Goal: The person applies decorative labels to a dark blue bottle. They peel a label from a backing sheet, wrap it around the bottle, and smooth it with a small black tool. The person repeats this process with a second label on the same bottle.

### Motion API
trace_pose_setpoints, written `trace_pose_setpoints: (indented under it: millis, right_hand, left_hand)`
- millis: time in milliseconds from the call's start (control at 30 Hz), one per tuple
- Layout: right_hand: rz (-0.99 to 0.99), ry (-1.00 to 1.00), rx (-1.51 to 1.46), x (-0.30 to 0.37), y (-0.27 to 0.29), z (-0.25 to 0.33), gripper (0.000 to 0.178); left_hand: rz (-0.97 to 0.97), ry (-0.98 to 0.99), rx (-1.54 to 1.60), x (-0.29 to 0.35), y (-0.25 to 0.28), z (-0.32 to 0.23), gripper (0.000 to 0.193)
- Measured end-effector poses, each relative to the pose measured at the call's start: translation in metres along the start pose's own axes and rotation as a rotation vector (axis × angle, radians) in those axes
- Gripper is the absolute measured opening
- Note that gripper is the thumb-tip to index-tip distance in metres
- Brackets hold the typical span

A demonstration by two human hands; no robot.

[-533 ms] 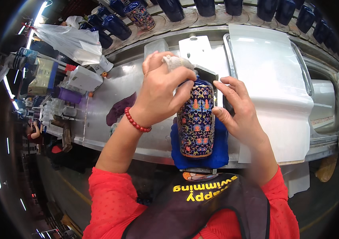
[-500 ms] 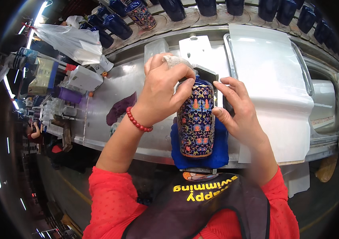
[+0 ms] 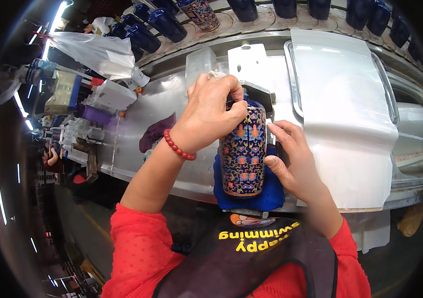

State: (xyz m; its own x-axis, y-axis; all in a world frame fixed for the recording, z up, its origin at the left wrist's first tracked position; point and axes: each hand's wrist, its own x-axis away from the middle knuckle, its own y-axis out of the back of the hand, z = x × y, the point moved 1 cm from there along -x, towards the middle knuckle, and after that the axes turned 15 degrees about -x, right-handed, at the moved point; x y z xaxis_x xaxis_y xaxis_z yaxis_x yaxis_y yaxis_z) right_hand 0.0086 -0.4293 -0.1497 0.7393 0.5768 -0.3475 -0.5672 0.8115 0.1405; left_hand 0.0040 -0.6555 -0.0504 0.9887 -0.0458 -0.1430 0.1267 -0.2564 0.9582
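A dark blue bottle [image 3: 244,154] covered in a colourful floral pattern lies with its base toward me on a blue cloth pad [image 3: 274,184]. My left hand [image 3: 211,114], a red bead bracelet at its wrist, is curled at the bottle's shoulder, thumb and finger pinched by the neck. Behind its knuckles shows a bit of whitish cloth [image 3: 217,74] that it grips; most of the cloth is hidden. My right hand [image 3: 296,159] stays beside the bottle's right side, fingers apart, holding nothing; whether the thumb touches the bottle I cannot tell.
White sheets [image 3: 343,124] cover a metal-framed tray at right. A clear plastic box [image 3: 200,67] and a white bracket [image 3: 247,59] stand behind. A purple cloth [image 3: 157,133] lies on the metal table. Plain blue bottles [image 3: 286,7] line a conveyor at the back. A co-worker [image 3: 51,158] appears far left.
The view has shifted slightly. My left hand has rolled over at the neck, hiding most of the whitish cloth. My right hand has dropped a little toward me along the bottle's side.
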Motion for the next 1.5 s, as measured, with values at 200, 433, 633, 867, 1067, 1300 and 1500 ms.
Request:
trace_pose_setpoints:
  millis: [200,433,633,867,1067,1300,1500]
  right_hand:
    - [0.005,0.006,-0.014,0.0027,0.0022,-0.0012,0.063]
    - [-0.004,0.023,-0.006,0.0023,0.0024,-0.0026,0.062]
    - [-0.009,0.069,0.033,0.0011,0.0019,-0.0037,0.058]
    - [-0.004,0.066,0.042,0.0009,0.0027,-0.0040,0.058]
    - [-0.006,0.070,0.044,0.0010,0.0035,-0.0044,0.057]
    - [-0.005,0.073,0.033,0.0006,0.0034,-0.0044,0.057]
    - [-0.002,0.072,0.034,0.0002,0.0039,-0.0042,0.058]
  left_hand:
    - [0.014,0.014,-0.043,-0.0003,0.0022,-0.0035,0.017]
    - [-0.009,0.015,-0.043,-0.0002,-0.0011,-0.0024,0.014]
    - [-0.066,-0.042,-0.022,0.0004,-0.0049,0.0016,0.011]
    - [-0.061,-0.045,-0.047,0.0003,-0.0041,0.0006,0.011]
    - [0.013,0.020,-0.009,-0.0015,-0.0026,0.0006,0.017]
    - [0.039,0.019,-0.007,-0.0011,-0.0011,0.0000,0.017]
    - [0.019,0.030,-0.012,-0.0008,-0.0010,-0.0019,0.017]
